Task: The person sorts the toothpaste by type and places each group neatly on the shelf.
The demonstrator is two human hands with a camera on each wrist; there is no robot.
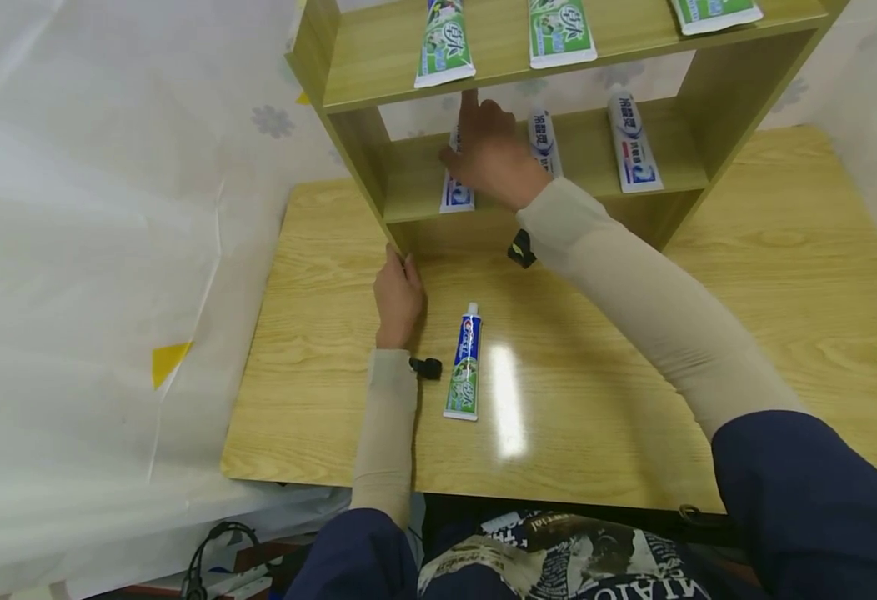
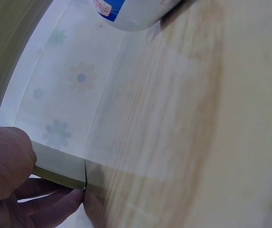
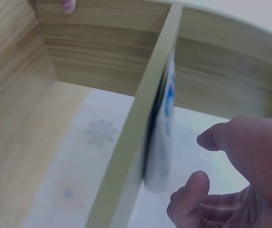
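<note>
My left hand point(image 1: 398, 296) grips the lower left edge of a wooden shelf unit point(image 1: 363, 158); in the left wrist view, thumb and fingers point(image 2: 55, 206) lie on both sides of the panel. My right hand point(image 1: 494, 154) is in the lower compartment, over a white toothpaste tube point(image 1: 457, 198) that it partly hides. In the right wrist view its fingers are loosely bent and hold nothing, with a gap to the tube point(image 3: 160, 152) lying on the shelf board. A green and blue toothpaste tube point(image 1: 464, 367) lies on the table, cap toward the shelf unit.
Two more white tubes point(image 1: 633, 146) point(image 1: 543, 142) lie on the lower board. Green tubes point(image 1: 446, 42) point(image 1: 561, 33) point(image 1: 716, 12) lie on the board above. The wooden table point(image 1: 311, 400) ends at a wall covering point(image 1: 108, 250) on the left.
</note>
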